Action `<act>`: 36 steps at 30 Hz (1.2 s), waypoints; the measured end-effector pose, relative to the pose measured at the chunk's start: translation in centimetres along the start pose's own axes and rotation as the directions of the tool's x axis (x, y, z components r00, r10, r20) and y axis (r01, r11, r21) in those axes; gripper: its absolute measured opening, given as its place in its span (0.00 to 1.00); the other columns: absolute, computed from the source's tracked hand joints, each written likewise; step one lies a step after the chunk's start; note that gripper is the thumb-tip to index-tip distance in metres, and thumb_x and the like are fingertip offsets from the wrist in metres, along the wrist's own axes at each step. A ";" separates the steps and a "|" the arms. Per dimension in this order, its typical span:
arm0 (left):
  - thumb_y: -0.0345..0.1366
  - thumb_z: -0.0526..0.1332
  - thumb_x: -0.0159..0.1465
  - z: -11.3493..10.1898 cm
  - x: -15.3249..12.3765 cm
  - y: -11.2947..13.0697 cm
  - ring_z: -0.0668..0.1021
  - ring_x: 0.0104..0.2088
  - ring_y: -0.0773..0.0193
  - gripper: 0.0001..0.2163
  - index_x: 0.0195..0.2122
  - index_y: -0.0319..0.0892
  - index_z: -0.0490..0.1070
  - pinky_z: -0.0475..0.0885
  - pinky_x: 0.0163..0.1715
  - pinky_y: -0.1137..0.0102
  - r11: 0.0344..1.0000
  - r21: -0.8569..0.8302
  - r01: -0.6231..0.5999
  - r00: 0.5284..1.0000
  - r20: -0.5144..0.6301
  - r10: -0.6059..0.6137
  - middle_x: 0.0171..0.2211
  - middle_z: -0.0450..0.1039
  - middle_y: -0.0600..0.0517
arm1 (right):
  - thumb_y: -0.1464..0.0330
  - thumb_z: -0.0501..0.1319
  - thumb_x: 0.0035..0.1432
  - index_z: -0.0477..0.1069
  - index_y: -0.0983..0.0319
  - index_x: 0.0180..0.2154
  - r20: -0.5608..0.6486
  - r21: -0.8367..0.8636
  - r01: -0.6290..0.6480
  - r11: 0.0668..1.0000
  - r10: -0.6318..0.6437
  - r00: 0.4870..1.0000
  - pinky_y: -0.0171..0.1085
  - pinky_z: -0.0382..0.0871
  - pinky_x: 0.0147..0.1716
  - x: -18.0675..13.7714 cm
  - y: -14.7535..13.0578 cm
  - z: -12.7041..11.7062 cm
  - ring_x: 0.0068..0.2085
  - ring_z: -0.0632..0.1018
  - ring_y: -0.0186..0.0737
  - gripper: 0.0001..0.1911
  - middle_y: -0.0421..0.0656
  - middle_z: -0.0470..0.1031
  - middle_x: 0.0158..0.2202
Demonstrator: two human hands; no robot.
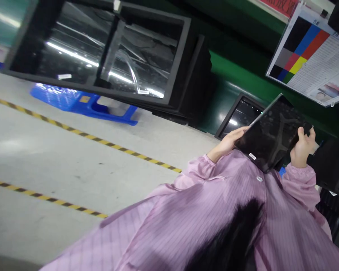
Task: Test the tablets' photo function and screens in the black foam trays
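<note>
I hold a thin black panel (pixel 272 133) with a dark glossy face, tilted up in front of me. A small white label sits near its lower corner. My left hand (pixel 228 145) grips the panel's left edge, with the fingers mostly hidden behind it. My right hand (pixel 303 148) is closed on the right edge, fingers curled over the rim. Both arms are in pink striped sleeves (pixel 203 210), and dark hair (pixel 234 233) hangs over the gown at the bottom.
A large black frame (pixel 101 52) with shiny film stands at the upper left, over a blue plastic pallet (pixel 81 103). Yellow-black tape lines (pixel 81 133) cross the grey floor. A smaller black frame (pixel 238 114) leans by the green wall. A colour chart sheet (pixel 310 52) hangs upper right.
</note>
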State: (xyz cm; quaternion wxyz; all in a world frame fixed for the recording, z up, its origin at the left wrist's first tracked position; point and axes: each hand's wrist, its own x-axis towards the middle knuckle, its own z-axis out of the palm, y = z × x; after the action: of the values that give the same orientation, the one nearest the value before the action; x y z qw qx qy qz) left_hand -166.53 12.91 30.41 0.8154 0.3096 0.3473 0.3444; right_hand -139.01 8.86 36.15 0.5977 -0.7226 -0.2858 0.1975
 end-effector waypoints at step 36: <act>0.56 0.63 0.59 -25.0 -6.1 26.2 0.69 0.73 0.45 0.18 0.43 0.50 0.76 0.71 0.63 0.42 0.575 0.811 0.105 0.440 -0.556 0.705 0.51 0.78 0.53 | 0.54 0.65 0.60 0.66 0.67 0.69 0.073 -0.864 -0.082 0.497 0.283 0.956 0.63 0.56 0.71 2.1 13.6 -3.8 0.75 0.56 0.71 0.41 0.64 0.45 0.78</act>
State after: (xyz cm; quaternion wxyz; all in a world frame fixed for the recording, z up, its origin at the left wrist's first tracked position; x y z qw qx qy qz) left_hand -198.29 29.75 37.93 0.2363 0.4691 0.7358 0.4274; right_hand -132.66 5.72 23.77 0.1089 -0.9236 -0.3271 0.1675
